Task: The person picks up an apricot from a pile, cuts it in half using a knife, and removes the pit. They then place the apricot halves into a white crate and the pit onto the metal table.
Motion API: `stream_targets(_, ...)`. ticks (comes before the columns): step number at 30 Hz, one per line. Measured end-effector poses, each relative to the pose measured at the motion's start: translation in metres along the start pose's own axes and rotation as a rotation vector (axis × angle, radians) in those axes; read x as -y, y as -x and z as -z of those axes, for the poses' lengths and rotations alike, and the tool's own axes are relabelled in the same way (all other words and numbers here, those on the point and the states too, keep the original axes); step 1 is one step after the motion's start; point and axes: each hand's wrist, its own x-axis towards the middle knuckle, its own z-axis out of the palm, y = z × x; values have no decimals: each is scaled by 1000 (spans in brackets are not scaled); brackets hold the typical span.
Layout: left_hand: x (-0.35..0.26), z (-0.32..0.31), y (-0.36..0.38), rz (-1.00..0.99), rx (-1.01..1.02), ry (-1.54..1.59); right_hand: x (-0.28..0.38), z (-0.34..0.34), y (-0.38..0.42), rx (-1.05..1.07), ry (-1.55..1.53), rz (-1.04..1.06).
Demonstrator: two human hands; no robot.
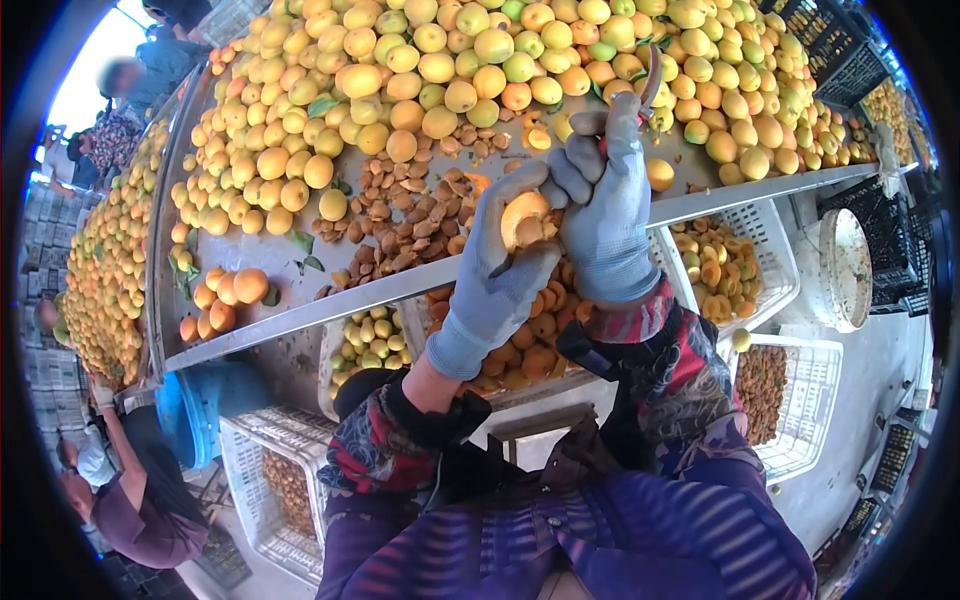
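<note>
My left hand, in a grey glove, is closed around a cut apricot with its orange flesh facing up. Right beside it, my right hand grips a small knife, whose curved blade points up and away from me; its handle is mostly hidden in the glove. Both hands are over the front edge of a metal table. Behind them lies a pile of brown apricot pits, and beyond that a large heap of whole apricots. Below my hands is a crate of apricot halves.
A white basket of apricot halves stands right, with a basket of pits below it. Another pit basket and a blue bucket are left. A white bucket stands far right. Other people work at left.
</note>
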Motion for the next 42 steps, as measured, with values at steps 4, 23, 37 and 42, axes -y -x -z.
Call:
stream_targets(4,-2,2,0,29,40,63,-6,6,-1,-38,-29,-38)
stream_targets(23,6,50,-13,534,-342,711,10,30,-24,39,-162,-33)
stream_targets(37,19,61,-22,588,-791,899,17,38,-25,127,-160,-66)
stream_targets(42,3,56,-7,111,-69,235,17,42,-28,121,-121,-63)
